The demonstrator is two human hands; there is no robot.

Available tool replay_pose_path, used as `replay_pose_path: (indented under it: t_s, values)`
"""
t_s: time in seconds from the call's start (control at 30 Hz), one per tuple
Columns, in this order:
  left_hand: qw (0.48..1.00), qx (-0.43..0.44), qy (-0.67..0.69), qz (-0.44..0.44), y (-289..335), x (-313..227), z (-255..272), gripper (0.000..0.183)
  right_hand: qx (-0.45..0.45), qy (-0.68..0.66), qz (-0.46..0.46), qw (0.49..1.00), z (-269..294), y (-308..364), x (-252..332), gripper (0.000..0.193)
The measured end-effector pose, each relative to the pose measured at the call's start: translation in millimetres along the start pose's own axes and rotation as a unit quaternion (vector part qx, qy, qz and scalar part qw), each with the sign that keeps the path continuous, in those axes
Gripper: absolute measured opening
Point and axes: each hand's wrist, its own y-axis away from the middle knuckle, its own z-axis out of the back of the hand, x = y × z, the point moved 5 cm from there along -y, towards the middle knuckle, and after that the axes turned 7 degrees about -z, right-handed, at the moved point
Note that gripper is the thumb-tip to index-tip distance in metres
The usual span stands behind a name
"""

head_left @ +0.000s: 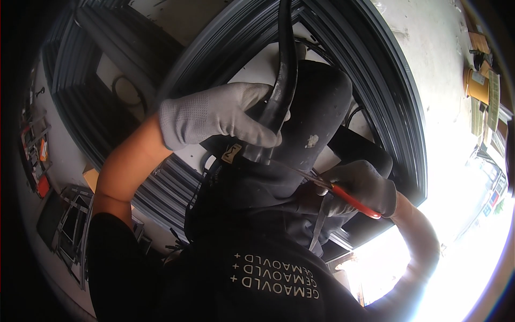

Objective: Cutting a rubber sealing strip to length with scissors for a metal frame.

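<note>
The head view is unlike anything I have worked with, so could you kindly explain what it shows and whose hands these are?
There is no machine here: a person wearing grey work gloves is doing this by hand. The single picture comes from a wide fisheye camera on their head, looking down, so straight edges bend toward the rim.

The left hand holds a long black strip. The right hand holds scissors with red handles, their blades pointing toward the strip's lower end.

No tabletop shows under the hands; they are above the person's dark clothing. Around them are long, dark ridged profiles and a pale floor.
</note>
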Motion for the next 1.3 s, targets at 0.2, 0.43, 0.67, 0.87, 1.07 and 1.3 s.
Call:
replay_pose_path:
  t_s: [0.2, 0.43, 0.67, 0.87, 1.07, 1.3]
  values:
    - [0.995, 0.04, 0.042, 0.085, 5.2, 0.0, 0.0, 0.053, 0.014, -0.029, 0.082, 0.996, -14.8, -3.6, -5.6, 0.038]
    - [0.996, 0.037, 0.062, 0.048, -4.6, 10.0, 6.0, 0.048, 0.004, -0.023, 0.056, 0.998, -7.4, -0.7, -8.0, 0.033]
    - [0.998, -0.002, 0.054, 0.024, 2.2, 22.9, 7.9, 0.044, -0.119, -0.35, 0.143, 0.918, -8.7, 8.5, -1.0, 0.03]
    - [0.997, -0.065, 0.035, 0.003, 0.8, 9.1, -13.5, 0.045, -0.22, -0.443, 0.249, 0.833, -45.1, -34.4, 39.0, 0.027]
    - [0.997, -0.065, 0.044, 0.016, 10.4, 6.4, -8.7, 0.045, -0.237, -0.345, 0.227, 0.879, -53.1, -15.2, 19.0, 0.023]
    - [0.999, -0.043, -0.007, -0.013, 7.1, 10.6, -10.0, 0.044, -0.566, 0.006, 0.156, 0.809, -36.3, 34.3, -21.5, 0.023]
